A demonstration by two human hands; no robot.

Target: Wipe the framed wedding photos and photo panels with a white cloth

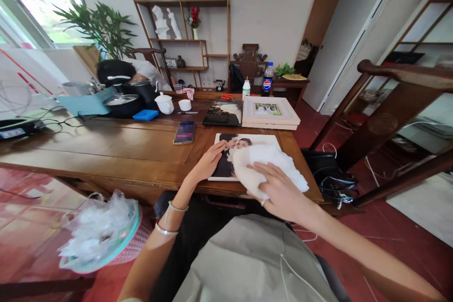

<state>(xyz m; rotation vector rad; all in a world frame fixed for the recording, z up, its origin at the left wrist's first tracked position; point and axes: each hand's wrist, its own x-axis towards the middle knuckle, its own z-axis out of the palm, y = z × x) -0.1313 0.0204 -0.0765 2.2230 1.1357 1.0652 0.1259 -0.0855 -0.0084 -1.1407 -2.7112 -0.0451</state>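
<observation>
A photo panel (220, 168) showing a couple lies flat on the wooden table in front of me. My left hand (209, 159) rests on its left edge, fingers stretched out over the printed surface. With my right hand (274, 184) I press a crumpled white cloth (283, 163) onto the right part of the panel, fingers bent into the fabric. The cloth covers much of the picture's right side and hangs past its edge. Just behind the panel are a dark photo book (221, 114) and a stack of pale framed pictures (271, 120).
A phone (184, 131) lies left of the panel, with a white teapot (164, 103), a cup (184, 105) and a blue block (145, 115) behind it. Bottles (268, 80) stand at the back. A bag-filled basket (132, 245) is low left; a chair (389, 104) stands right.
</observation>
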